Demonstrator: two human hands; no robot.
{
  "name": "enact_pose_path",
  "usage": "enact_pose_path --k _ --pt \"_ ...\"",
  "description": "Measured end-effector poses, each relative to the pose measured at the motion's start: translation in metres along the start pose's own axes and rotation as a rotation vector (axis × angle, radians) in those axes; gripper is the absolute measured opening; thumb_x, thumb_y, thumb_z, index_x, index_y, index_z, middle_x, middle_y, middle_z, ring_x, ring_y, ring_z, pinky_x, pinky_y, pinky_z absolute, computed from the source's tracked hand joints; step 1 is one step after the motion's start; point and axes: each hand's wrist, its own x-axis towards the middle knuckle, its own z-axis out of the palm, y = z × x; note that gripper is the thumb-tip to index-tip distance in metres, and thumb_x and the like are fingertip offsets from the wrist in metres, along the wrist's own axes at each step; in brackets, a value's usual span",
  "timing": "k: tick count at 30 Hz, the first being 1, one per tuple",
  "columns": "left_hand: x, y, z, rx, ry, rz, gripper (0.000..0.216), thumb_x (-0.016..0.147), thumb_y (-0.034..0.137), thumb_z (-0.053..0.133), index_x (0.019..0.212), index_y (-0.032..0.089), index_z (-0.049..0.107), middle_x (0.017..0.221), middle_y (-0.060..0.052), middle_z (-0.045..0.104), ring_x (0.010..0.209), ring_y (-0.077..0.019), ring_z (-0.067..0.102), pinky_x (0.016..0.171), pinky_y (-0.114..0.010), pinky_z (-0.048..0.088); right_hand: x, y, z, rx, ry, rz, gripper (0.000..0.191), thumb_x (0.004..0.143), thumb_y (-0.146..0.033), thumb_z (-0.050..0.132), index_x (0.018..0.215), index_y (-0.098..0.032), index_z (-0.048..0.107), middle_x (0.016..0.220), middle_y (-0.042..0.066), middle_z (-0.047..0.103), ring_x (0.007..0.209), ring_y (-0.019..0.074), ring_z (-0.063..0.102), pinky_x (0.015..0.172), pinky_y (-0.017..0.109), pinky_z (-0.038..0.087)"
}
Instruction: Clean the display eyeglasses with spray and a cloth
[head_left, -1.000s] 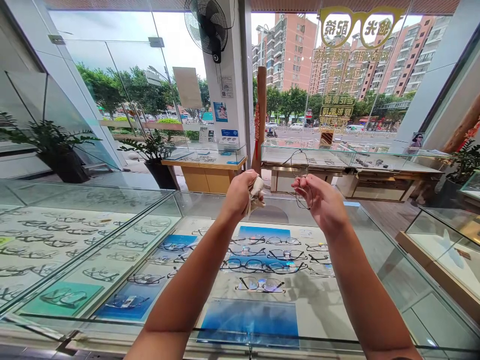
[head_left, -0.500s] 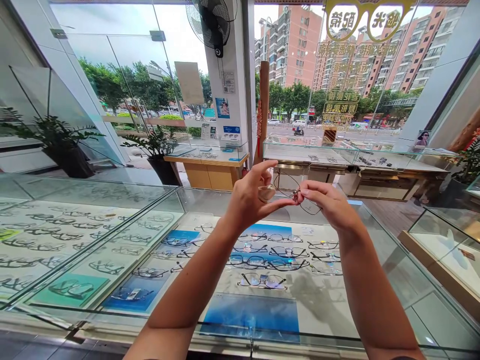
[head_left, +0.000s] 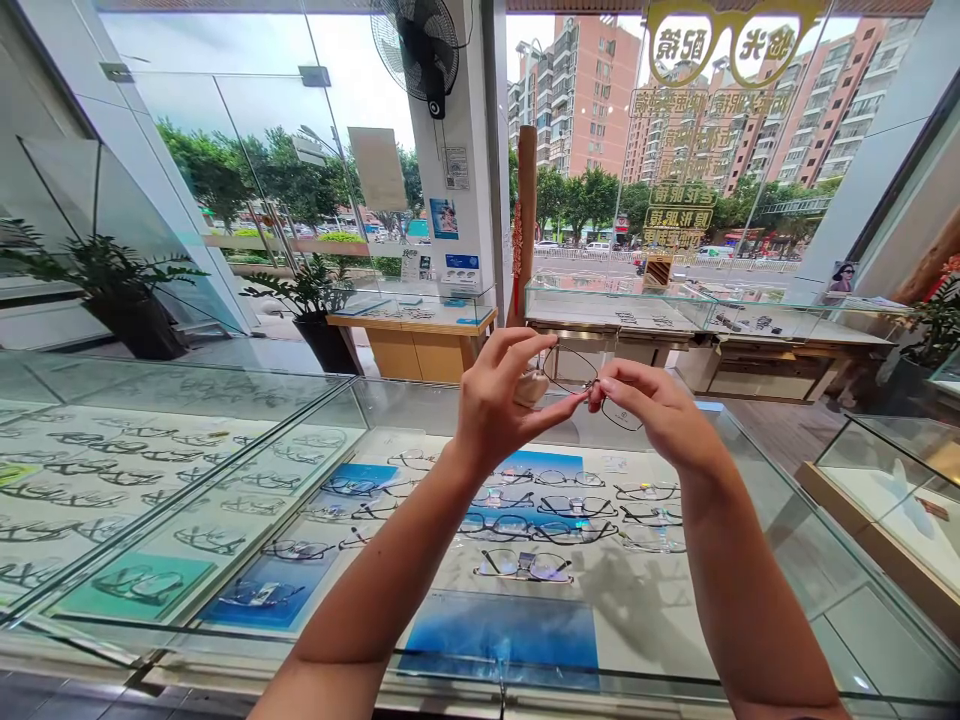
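Note:
I hold a thin dark-rimmed pair of glasses (head_left: 592,385) up over the glass display counter (head_left: 757,520). My right hand (head_left: 652,410) pinches the frame near its bridge, fingers closed on it. My left hand (head_left: 499,400) meets it from the left, thumb and forefinger on the frame, with a pale cloth (head_left: 531,385) tucked in the palm. Both hands almost touch at the middle of the glasses.
Under the counter glass lie several rows of glasses (head_left: 517,525) on white and blue mats. A second case (head_left: 120,470) joins at the left. Farther cases (head_left: 622,305), potted plants (head_left: 311,300) and a wall fan (head_left: 420,45) stand by the shop windows.
My hands have come together: one second ago they were apart, the left fisted on the cloth. The glasses turned from hanging upright to lying across between both hands.

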Motion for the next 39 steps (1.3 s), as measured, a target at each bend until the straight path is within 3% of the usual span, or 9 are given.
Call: enact_pose_path --k 4,7,10,13,22,29,39 --pt "-0.001 -0.001 0.002 0.011 0.03 -0.021 0.059 0.082 0.047 0.092 0.131 0.024 0.067 0.119 -0.008 0.071 0.108 -0.0248 0.073 0.092 -0.042 0.065 -0.002 -0.001 0.003 -0.052 0.064 -0.013 0.028 0.108 -0.049 0.06 0.097 -0.025 0.067 0.095 0.002 0.068 0.094 0.021 0.061 0.091 0.038 0.045" --pt "0.0 -0.003 0.0 0.03 0.082 -0.101 0.058 0.08 0.047 0.093 0.126 0.024 0.068 0.117 -0.009 0.072 0.108 -0.0259 0.071 0.091 -0.044 0.063 -0.004 -0.004 0.008 -0.15 0.274 -0.073 0.024 0.104 -0.05 0.066 0.108 -0.026 0.065 0.109 0.004 0.068 0.106 0.0237 0.064 0.099 0.041 0.047" --pt "0.001 -0.007 -0.002 0.033 0.162 -0.22 0.054 0.079 0.047 0.094 0.121 0.025 0.069 0.112 -0.008 0.072 0.105 -0.0253 0.069 0.085 -0.041 0.061 -0.007 -0.009 0.017 -0.36 0.5 -0.195 0.033 0.095 -0.049 0.076 0.117 -0.027 0.064 0.119 0.006 0.068 0.113 0.0271 0.064 0.103 0.045 0.049" --pt "0.001 -0.01 -0.003 0.048 0.227 -0.301 0.051 0.08 0.048 0.093 0.119 0.024 0.07 0.11 -0.007 0.072 0.102 -0.0241 0.067 0.081 -0.04 0.057 -0.008 -0.014 0.026 -0.523 0.605 -0.28 0.04 0.092 -0.048 0.079 0.123 -0.028 0.063 0.121 0.008 0.068 0.111 0.0292 0.065 0.103 0.048 0.051" --pt "-0.001 -0.009 0.0 0.069 0.285 -0.403 0.05 0.078 0.047 0.095 0.117 0.025 0.072 0.106 -0.005 0.069 0.097 -0.0227 0.066 0.081 -0.041 0.055 -0.006 -0.013 0.036 -0.604 0.674 -0.305 0.032 0.097 -0.043 0.077 0.124 -0.028 0.068 0.11 0.007 0.069 0.101 0.029 0.066 0.097 0.049 0.051" --pt "0.0 -0.007 0.001 0.08 0.286 -0.399 0.048 0.078 0.046 0.095 0.114 0.025 0.072 0.105 -0.006 0.068 0.096 -0.0228 0.066 0.081 -0.042 0.057 -0.001 -0.004 0.038 -0.612 0.691 -0.313 0.033 0.099 -0.044 0.075 0.128 -0.03 0.068 0.126 0.009 0.069 0.114 0.0319 0.064 0.098 0.051 0.053" --pt "0.0 -0.005 0.0 0.078 0.268 -0.38 0.047 0.078 0.046 0.095 0.113 0.024 0.071 0.105 -0.005 0.068 0.095 -0.0219 0.065 0.082 -0.04 0.058 0.002 -0.002 0.035 -0.554 0.683 -0.276 0.028 0.102 -0.046 0.073 0.126 -0.031 0.071 0.114 0.007 0.073 0.101 0.0282 0.067 0.094 0.049 0.053"
